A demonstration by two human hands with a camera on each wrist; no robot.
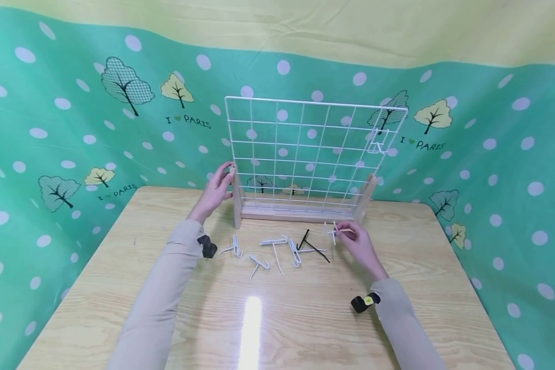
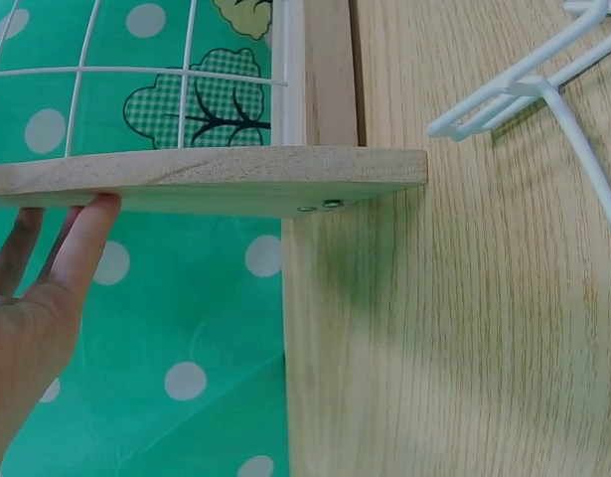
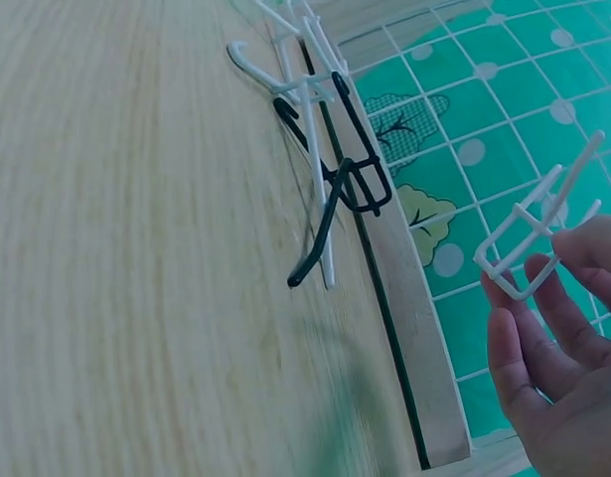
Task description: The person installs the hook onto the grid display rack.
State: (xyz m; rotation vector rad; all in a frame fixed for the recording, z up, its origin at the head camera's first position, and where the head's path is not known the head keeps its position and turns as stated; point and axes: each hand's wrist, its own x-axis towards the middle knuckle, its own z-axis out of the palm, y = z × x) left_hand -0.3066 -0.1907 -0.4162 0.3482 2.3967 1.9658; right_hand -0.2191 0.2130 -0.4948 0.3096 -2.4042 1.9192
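Note:
A white wire grid panel stands upright in a wooden stand with a post at each end. My left hand touches the outer side of the left post with its fingertips. Between thumb and fingers of my right hand is a white wire hook, held just in front of the stand's right part. Another white hook hangs on the grid near its upper right. Several white hooks and a black hook lie on the table before the stand.
The wooden table backs onto a green dotted cloth that also hangs at both sides. A bright light reflection lies on the tabletop's front part. A black wrist camera sits on the left sleeve.

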